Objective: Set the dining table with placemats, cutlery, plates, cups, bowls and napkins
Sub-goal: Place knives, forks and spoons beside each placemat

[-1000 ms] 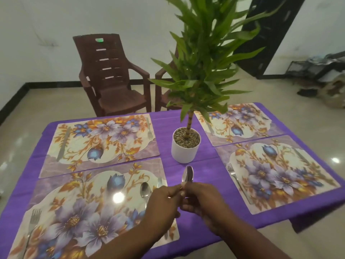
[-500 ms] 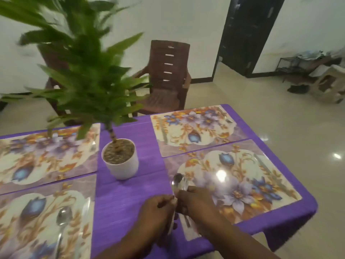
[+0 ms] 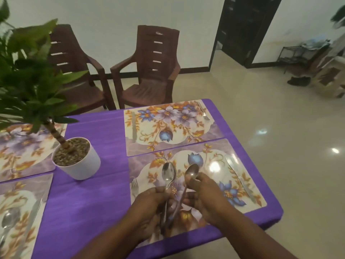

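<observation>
Both hands hover over the near right floral placemat [image 3: 248, 186] on the purple table [image 3: 97, 191]. My left hand [image 3: 151, 206] grips the handle of a steel spoon [image 3: 167, 172], bowl pointing up. My right hand [image 3: 203, 195] pinches a second steel spoon [image 3: 192, 172] near its neck, tilted to the right of the first. On this placemat a fork [image 3: 134, 186] lies at the left edge and a knife [image 3: 237, 172] at the right. The far right placemat [image 3: 171, 128] carries a knife [image 3: 133, 128] and a fork [image 3: 203, 112]. A spoon [image 3: 7, 221] and a knife [image 3: 33, 212] lie on the near left placemat [image 3: 20, 199].
A potted plant in a white pot [image 3: 78, 161] stands mid-table, its leaves spreading over the left side. Two brown plastic chairs [image 3: 149, 75] stand behind the table. The table's right edge drops to a glossy tiled floor [image 3: 280, 128]; a dark doorway and clutter sit at the far right.
My view has swung right, over the near right placemat. The spoons held together before are now split, one in each hand, the right one tilted away.
</observation>
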